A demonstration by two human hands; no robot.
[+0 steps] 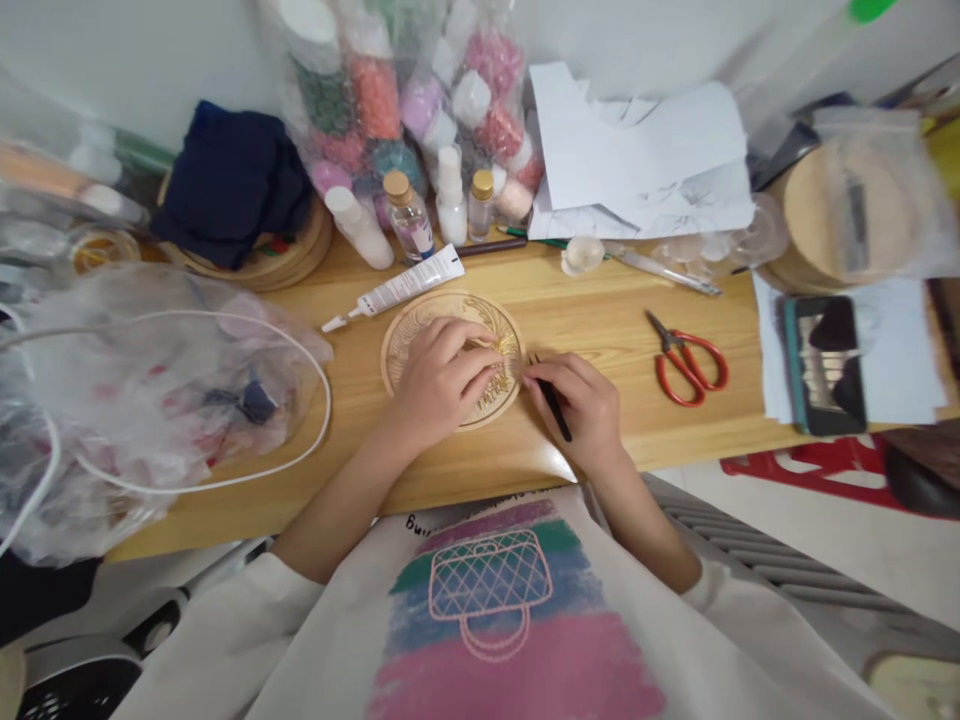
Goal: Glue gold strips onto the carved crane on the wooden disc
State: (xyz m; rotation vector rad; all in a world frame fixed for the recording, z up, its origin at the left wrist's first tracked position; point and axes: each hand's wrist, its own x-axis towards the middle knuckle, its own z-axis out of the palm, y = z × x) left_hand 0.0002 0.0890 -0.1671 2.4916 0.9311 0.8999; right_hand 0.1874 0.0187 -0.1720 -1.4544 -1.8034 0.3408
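Observation:
A round wooden plaque (388,365) with a gold-coloured pattern lies on the table in front of me. My left hand (442,378) rests over it, fingers bent and thumb and fingertips brought together above the pattern's right part; whatever they pinch is too small to make out. Just right of the plaque, my right hand (581,405) is closed on black tweezers (555,408), and its thumb and fingertip meet near the plaque's edge. Touching or close to the plaque's upper left is a white glue tube (412,284) with a pointed nozzle.
Red-handled pliers (686,362) lie to the right, near a phone (825,365) on papers. Small bottles (409,218), bags of coloured jars (375,95) and white sheets (637,160) line the back. Left are plastic bags (172,370), a white cable (326,400) and dark cloth (232,185).

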